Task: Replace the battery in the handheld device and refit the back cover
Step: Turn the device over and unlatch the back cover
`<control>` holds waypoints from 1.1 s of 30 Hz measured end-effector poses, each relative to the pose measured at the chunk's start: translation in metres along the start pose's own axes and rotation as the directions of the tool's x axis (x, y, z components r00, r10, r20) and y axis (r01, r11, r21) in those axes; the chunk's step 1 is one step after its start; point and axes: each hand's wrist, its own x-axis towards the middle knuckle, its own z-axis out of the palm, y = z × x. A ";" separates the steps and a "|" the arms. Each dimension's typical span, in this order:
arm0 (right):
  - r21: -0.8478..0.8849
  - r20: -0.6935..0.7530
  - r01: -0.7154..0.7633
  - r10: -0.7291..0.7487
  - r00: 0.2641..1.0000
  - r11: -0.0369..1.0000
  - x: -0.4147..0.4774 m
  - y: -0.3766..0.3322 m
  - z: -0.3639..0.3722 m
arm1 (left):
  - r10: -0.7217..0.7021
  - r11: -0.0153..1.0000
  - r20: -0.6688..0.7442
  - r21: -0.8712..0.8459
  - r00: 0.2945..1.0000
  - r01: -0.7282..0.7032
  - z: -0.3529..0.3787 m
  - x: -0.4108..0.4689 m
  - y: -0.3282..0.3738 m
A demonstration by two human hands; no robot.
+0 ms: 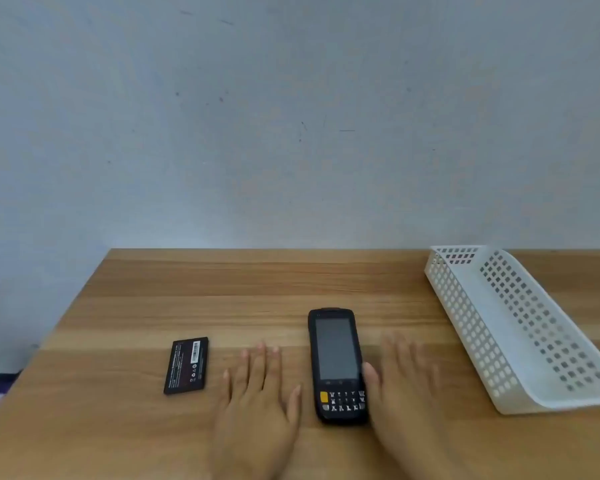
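- Plainly, the handheld device [338, 367] lies screen-up on the desk [257, 282], between the two hands, so its back cover faces down and cannot be seen.
- The left hand [260, 393] rests flat, fingers [260, 362] spread and holding nothing, just left of the device.
- The right hand [404, 386] lies open too, its thumb touching the device's right edge, probably ready to lift and turn it over.
- A loose battery [186, 365] sits label-up to the left, well apart from the device, within easy reach.
- A white perforated basket [465, 306] stands to the right, seemingly empty.
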 end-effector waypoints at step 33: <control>0.431 -0.056 0.159 -0.150 0.987 0.888 -0.012 -0.002 0.023 | 0.262 0.960 0.111 0.072 0.959 -0.271 -0.002 -0.010 -0.001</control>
